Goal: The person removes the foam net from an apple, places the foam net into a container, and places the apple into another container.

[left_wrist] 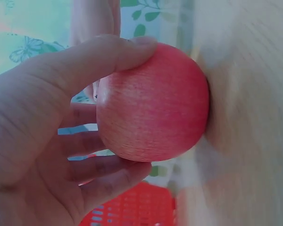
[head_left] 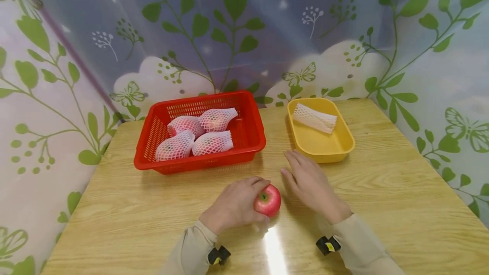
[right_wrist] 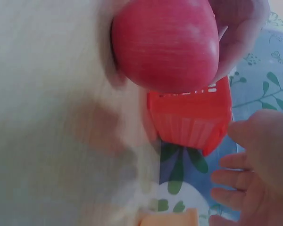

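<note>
A bare red apple [head_left: 268,200] stands on the wooden table, its stem end up. My left hand [head_left: 238,203] holds it from the left, thumb on the near side and fingers round the far side. In the left wrist view the apple [left_wrist: 153,103] sits between thumb and fingers, against the tabletop. My right hand [head_left: 311,183] is apart from the apple, to its right, fingers extended and holding nothing. Its fingertips are close to the near left corner of a yellow tray [head_left: 324,158]. A white foam net sleeve [head_left: 315,119] lies inside that tray.
A red plastic basket [head_left: 206,162] stands at the back left, with several apples [head_left: 212,142] in white foam nets inside. Behind the table [head_left: 153,224] hangs a leaf-patterned curtain [head_left: 214,33], which also runs along both sides.
</note>
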The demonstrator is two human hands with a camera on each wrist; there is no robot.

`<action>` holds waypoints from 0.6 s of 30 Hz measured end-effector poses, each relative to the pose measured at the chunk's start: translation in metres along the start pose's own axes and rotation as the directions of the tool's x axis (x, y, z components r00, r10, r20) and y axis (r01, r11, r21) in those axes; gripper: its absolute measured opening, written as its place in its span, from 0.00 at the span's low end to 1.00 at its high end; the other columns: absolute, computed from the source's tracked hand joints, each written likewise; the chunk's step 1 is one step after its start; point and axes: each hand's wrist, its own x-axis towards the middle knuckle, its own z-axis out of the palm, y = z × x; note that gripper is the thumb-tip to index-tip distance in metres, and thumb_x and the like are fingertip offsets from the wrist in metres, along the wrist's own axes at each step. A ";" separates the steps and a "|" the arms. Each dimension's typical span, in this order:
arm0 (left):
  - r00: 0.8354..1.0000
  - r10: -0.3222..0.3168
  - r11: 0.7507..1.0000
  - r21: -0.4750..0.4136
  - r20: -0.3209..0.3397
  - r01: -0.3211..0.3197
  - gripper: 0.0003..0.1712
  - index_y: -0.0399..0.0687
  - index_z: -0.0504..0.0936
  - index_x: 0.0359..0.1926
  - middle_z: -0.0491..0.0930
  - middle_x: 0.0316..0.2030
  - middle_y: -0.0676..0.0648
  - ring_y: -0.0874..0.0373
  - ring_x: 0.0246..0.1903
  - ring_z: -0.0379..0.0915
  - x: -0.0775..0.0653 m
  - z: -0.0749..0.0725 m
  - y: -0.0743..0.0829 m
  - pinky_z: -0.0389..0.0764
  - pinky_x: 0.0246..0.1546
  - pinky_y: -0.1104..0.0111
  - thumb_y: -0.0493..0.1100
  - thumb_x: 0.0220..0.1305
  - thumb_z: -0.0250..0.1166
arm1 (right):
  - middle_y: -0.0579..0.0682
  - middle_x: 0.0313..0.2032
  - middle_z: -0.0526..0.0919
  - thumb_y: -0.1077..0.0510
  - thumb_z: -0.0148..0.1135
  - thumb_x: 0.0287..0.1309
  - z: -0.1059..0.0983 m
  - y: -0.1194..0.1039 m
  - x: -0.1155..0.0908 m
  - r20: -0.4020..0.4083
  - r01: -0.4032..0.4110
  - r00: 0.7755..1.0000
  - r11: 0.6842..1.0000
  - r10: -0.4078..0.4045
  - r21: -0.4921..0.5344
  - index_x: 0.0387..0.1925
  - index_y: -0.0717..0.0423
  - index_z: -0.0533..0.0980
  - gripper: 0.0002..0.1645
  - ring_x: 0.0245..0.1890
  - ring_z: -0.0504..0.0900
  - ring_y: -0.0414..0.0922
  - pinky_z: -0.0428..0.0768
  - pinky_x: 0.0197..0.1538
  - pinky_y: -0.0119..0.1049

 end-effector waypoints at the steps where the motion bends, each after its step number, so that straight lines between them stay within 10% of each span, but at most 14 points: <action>1: 1.000 -0.002 1.000 0.004 -0.010 0.002 0.47 0.49 0.74 0.68 0.77 0.63 0.47 0.51 0.55 0.79 -0.001 -0.002 -0.001 0.81 0.55 0.57 0.60 0.50 0.78 | 0.65 0.70 0.68 0.51 0.52 0.75 0.001 -0.002 0.003 0.010 0.011 1.000 1.000 -0.011 -0.001 0.70 0.69 0.65 0.32 0.72 0.66 0.62 0.65 0.71 0.60; 18: 0.986 -0.033 0.996 0.078 -0.162 0.046 0.47 0.44 0.78 0.63 0.81 0.57 0.45 0.50 0.46 0.82 -0.016 -0.076 -0.020 0.85 0.47 0.56 0.61 0.45 0.79 | 0.52 0.79 0.53 0.43 0.49 0.75 0.013 -0.022 0.031 0.076 0.197 0.979 0.976 -0.190 -0.096 0.78 0.53 0.55 0.38 0.79 0.51 0.53 0.55 0.77 0.56</action>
